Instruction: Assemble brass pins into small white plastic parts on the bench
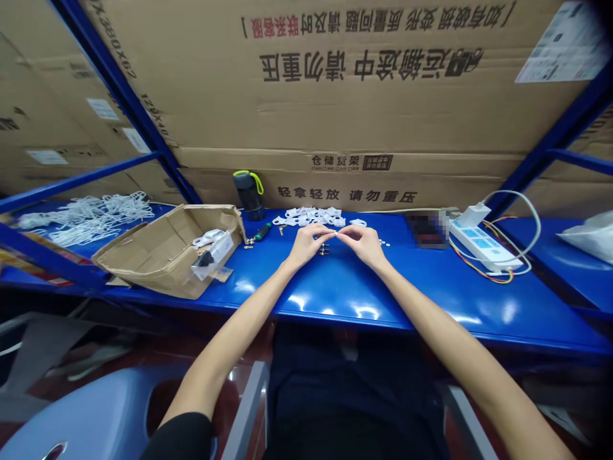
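Observation:
Above the blue tabletop (325, 297), my left hand (305, 244) and my right hand (364, 245) meet fingertip to fingertip, both pinched closed. A tiny whitish spot shows between the fingertips, too small to name. Several small brass-coloured pins with dark ends (324, 250) lie on the table just beside my left hand. Behind both hands spreads a pile of white plastic pieces (306, 217), with one separate white piece (357, 223) at its right. Small white bits (385, 243) lie to the right of my right hand.
At left stand an open cardboard box (143, 265), a dark bottle (249, 195) and a green-handled screwdriver (263, 231). White cords (96, 214) lie farther left. On the right are a blurred dark object (428, 230) and a power strip (486, 246) with wires. Cardboard (335, 121) walls the back.

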Demonstrator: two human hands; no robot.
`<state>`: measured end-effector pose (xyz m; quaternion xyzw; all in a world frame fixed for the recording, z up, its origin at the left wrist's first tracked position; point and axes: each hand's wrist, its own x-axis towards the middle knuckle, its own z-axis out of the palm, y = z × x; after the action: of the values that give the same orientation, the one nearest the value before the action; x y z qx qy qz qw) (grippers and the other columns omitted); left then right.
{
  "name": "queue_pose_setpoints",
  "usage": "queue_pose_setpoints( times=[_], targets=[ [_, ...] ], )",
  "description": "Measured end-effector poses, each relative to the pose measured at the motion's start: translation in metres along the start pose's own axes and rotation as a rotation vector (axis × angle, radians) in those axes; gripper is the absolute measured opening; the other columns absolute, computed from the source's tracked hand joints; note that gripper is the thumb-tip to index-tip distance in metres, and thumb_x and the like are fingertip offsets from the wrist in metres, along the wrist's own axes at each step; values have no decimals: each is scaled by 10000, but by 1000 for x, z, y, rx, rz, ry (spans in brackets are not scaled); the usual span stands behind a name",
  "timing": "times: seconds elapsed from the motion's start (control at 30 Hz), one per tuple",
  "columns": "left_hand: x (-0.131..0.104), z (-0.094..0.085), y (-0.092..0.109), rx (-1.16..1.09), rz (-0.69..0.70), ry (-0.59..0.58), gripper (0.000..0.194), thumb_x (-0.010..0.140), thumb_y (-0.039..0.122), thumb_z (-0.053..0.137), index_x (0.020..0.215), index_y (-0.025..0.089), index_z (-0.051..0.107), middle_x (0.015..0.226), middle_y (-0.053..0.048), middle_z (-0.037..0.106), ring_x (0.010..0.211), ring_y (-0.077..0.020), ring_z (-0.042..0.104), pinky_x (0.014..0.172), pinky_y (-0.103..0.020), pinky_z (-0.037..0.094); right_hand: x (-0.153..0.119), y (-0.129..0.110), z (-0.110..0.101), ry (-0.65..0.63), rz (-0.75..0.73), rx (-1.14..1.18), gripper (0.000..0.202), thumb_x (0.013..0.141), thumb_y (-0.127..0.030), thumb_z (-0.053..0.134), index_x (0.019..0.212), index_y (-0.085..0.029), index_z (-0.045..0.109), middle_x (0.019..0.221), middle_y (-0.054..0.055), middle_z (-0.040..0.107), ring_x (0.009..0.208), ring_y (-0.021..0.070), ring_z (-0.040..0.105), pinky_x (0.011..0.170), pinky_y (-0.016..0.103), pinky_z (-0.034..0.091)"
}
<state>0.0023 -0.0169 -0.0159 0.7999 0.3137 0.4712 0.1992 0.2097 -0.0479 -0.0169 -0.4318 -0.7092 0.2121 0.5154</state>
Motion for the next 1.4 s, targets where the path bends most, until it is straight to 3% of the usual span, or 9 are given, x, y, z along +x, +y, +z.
queue_pose_setpoints(
  times=[0.47, 0.77, 1.1, 1.4],
  targets=[
    [1, -5, -10, 124, 98, -50, 230, 993, 416, 695, 1013, 236, 837, 934, -42, 782, 857, -194, 678, 830, -337, 532, -1, -3, 0, -24, 8, -74, 190, 927, -392, 722, 919, -232, 824, 958, 48, 819, 852, 241, 743, 817, 369, 575],
    [1, -9, -14, 194, 26, -56, 263, 1005, 441, 670, 1022, 234, 831, 965, -54, 779, 886, -206, 681, 871, -357, 544, 1, 4, 0, -31, 67, -154, 208, 948, -390, 675, 920, -235, 812, 985, 48, 819, 879, 239, 741, 897, 383, 580],
    [1, -14, -21, 303, 15, -137, 214, 995, 394, 691, 1026, 241, 837, 967, -39, 781, 934, -217, 675, 900, -351, 517, 7, 24, 13, -58, 33, -183, 148, 933, -285, 674, 912, -223, 808, 940, 37, 816, 816, 216, 729, 849, 342, 559],
    [0, -14, -33, 408, -47, -242, 204, 1014, 320, 658, 1079, 231, 830, 1093, -54, 793, 1032, -226, 690, 949, -342, 516, 12, 32, 20, -175, 68, -347, 151, 934, -252, 672, 955, -236, 820, 994, 39, 815, 830, 206, 708, 823, 319, 533]
  ],
)
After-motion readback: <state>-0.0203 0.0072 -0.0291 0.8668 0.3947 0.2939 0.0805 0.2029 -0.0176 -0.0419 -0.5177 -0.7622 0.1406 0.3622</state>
